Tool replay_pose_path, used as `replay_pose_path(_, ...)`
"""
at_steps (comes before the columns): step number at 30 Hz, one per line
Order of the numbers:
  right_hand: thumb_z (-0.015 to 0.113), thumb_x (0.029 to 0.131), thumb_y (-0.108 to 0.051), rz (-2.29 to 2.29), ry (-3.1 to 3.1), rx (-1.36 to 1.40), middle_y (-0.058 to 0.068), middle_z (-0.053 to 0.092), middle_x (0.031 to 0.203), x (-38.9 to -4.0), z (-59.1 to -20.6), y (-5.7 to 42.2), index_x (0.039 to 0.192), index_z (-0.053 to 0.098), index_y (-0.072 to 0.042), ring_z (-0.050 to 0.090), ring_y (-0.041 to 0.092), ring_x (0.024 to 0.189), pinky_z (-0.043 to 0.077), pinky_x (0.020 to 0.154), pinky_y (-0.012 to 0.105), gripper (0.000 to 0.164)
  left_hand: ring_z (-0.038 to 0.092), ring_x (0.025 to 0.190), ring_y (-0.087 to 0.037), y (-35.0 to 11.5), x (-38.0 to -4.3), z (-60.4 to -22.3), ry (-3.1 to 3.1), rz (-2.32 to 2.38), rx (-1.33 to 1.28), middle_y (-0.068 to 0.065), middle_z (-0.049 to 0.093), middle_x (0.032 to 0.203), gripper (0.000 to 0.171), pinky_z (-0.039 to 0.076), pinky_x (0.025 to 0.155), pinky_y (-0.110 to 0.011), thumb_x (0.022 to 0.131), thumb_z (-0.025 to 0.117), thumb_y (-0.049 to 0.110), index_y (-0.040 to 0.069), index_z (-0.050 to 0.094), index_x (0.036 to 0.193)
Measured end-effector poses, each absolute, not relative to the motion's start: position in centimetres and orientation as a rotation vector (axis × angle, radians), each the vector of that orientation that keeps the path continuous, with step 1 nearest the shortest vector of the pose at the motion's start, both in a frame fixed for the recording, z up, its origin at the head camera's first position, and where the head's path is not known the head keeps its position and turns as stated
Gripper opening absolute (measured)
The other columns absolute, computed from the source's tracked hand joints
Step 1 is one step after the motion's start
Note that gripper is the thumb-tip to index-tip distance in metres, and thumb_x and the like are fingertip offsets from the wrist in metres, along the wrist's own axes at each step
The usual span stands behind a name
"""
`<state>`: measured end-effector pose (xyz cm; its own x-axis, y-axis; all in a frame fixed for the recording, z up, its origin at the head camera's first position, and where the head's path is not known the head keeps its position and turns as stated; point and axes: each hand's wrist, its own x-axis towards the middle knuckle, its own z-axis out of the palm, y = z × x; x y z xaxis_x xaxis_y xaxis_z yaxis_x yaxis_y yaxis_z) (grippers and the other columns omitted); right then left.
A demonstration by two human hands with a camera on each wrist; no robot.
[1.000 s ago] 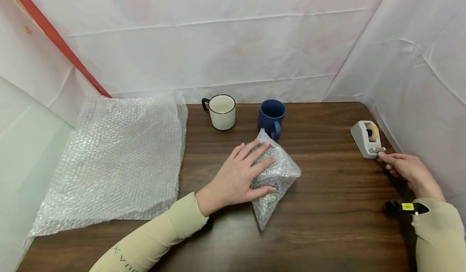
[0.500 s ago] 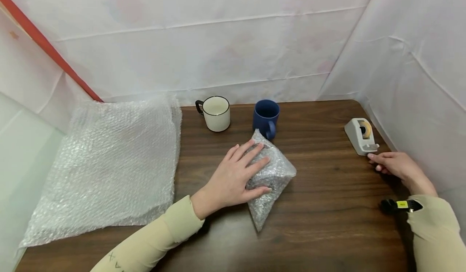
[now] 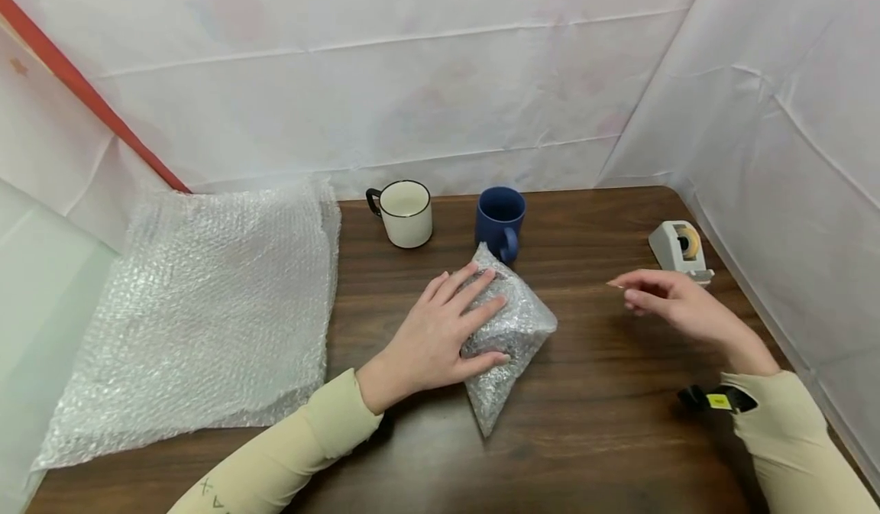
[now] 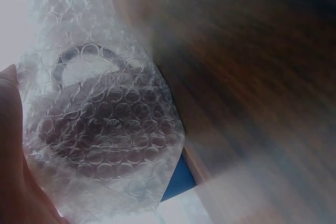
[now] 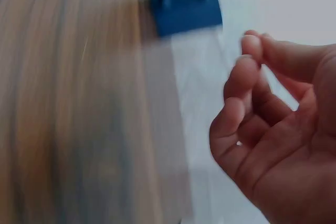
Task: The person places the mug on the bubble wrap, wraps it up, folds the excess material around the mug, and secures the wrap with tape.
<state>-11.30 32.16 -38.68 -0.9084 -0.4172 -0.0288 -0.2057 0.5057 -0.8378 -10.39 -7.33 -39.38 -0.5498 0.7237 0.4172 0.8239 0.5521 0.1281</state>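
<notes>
My left hand [image 3: 436, 331] lies with spread fingers on a bubble-wrapped bundle [image 3: 512, 331], pressing it against the table. Through the bubble wrap [image 4: 100, 129] a dark shape and a dark curved rim show dimly in the left wrist view. Right of the bundle, my right hand [image 3: 677, 304] is raised over the table, thumb and index finger pinched together. A tiny bit of tape [image 3: 614, 285] seems to stick out at its fingertips, barely visible. Behind that hand stands a white tape dispenser [image 3: 665, 245] with a yellowish roll.
A blue mug [image 3: 499, 216] stands just behind the bundle, its handle close to the wrap's tip. Left of it is a white mug [image 3: 407, 220] with a black rim. Sheets of bubble wrap [image 3: 206, 308] cover the table's left side. White cloth [image 3: 385, 101] hangs behind.
My right hand has left the tape dispenser's cutter and moved left toward the bundle, fingertips pinched. The left hand stays on the bundle. The head view has shifted slightly.
</notes>
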Motion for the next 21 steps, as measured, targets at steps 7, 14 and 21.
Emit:
replay_pose_path(7,0.057,0.102,-0.008,-1.353,2.495,-0.717,0.003,0.066,0.089,-11.9,-35.7,25.2,0.107,0.072,-0.013,0.058,0.018,0.074,0.05,0.062,0.03,0.017,0.024,0.148,-0.03,-7.3,-10.5,-39.3,-2.477,-0.432,-1.273,-0.01,0.039,0.156,0.071,0.025,0.114,-0.055,0.09,0.054,0.069,0.018,0.059,0.14)
replay_pose_path(14,0.059,0.102,-0.018,-1.236,2.381,-0.823,-0.003,0.055,0.072,-13.3,-34.0,20.0,0.097,0.071,-0.019,0.047,0.013,0.06,0.041,0.055,0.029,0.013,0.023,0.148,-0.03,-7.4,-10.6,-39.2,-2.486,-0.403,-1.278,-0.011,0.038,0.156,0.077,0.028,0.113,-0.056,0.088,0.05,0.074,0.019,0.057,0.142)
replay_pose_path(21,0.062,0.099,-0.019,-0.992,2.447,-0.817,-0.007,0.049,0.061,-14.6,-33.1,17.3,0.083,0.07,-0.019,0.043,0.01,0.052,0.038,0.051,0.027,0.018,0.022,0.148,-0.031,-7.4,-10.5,-39.4,-2.474,-0.397,-1.285,-0.012,0.036,0.157,0.085,0.034,0.108,-0.052,0.087,0.044,0.079,0.019,0.053,0.146)
